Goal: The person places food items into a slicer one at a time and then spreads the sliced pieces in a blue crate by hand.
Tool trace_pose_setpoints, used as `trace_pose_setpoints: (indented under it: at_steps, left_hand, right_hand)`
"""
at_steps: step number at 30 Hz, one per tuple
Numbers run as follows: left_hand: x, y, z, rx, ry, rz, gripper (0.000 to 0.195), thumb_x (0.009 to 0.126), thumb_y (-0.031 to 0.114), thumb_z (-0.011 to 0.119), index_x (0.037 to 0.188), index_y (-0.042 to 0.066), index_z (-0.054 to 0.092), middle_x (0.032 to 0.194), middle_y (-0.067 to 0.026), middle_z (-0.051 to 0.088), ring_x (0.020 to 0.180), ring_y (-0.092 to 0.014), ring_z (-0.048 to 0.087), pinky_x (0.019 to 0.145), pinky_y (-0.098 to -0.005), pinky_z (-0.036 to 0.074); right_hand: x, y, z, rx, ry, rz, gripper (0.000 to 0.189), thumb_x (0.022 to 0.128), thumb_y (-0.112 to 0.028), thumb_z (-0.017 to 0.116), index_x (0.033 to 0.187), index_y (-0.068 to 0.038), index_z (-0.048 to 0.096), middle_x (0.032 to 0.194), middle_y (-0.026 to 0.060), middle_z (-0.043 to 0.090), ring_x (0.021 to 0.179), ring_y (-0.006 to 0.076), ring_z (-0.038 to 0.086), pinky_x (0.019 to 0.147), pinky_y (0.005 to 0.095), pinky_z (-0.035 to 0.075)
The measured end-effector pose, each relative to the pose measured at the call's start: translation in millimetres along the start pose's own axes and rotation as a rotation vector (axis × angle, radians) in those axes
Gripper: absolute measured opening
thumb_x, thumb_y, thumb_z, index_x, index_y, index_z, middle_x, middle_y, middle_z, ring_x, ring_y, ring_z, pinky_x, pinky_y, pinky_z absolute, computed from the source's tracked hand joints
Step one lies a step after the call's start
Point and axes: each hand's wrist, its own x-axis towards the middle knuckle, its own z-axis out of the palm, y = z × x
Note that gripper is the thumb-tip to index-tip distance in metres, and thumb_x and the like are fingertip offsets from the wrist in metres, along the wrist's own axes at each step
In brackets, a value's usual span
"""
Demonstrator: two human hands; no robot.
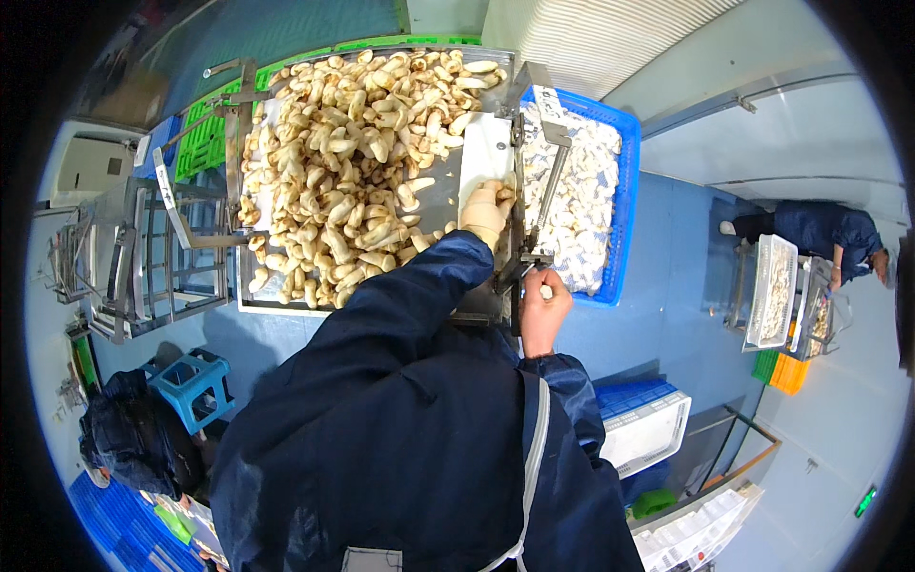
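Observation:
A heap of whole mushrooms [343, 193] with thick pale stems and brownish caps covers a metal work tray [439, 187]. My left hand [485, 209], in a pale glove, holds a mushroom [505, 193] against the edge of a hinged cutter [516, 214], over a white board [486, 146]. My right hand [545, 311], bare, is closed around the cutter's handle [546, 292] at its near end; the fingers hide most of the handle. Just right of the cutter, cut white mushroom pieces [572, 200] lie in a blue plastic basket [630, 193].
A second cutter arm [171, 200] juts from the tray's left side beside a metal rack [154, 264]. A blue stool [191, 392] and a person [139, 436] are behind left. White crates [647, 432] stand behind right. Another person [822, 236] works far right.

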Motion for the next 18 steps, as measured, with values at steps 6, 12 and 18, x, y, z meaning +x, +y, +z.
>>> trace_pose_setpoints:
  at_steps: [6,12,18]
  left_hand:
    - [-13.7,24.4,-16.0,0.234,0.079,-0.014,0.029,0.077,0.012,0.063,0.105,0.003,0.057,0.094,-0.0184,0.06,0.085,-0.032,0.059,0.076,-0.0368,0.047]
    - [-16.7,6.4,-13.6,0.055,0.058,-0.054,0.037,0.078,0.006,0.061,0.114,0.003,0.053,0.091,-0.0176,0.058,0.081,-0.029,0.06,0.072,-0.0321,0.048]
    - [-18.0,21.4,-8.7,0.083,0.062,-0.023,0.037,0.077,0.002,0.061,0.113,0.006,0.055,0.088,-0.0158,0.058,0.08,-0.029,0.058,0.072,-0.0322,0.046]
  right_hand:
    - [-1.3,-1.2,4.8,0.043,0.014,0.026,0.025,0.081,-0.008,0.056,0.062,0.001,0.044,0.05,0.0063,0.037,0.054,0.0083,0.033,0.046,0.0294,0.032]
    - [-3.2,-1.1,5.2,0.101,-0.053,0.077,0.027,0.083,-0.008,0.055,0.06,0.001,0.044,0.051,-0.0003,0.04,0.055,0.0066,0.031,0.045,0.0266,0.028]
    - [-16.8,94.7,16.4,0.064,0.027,-0.116,0.025,0.086,-0.013,0.054,0.063,-0.004,0.047,0.049,-0.0004,0.043,0.046,0.0083,0.042,0.043,0.0244,0.032]
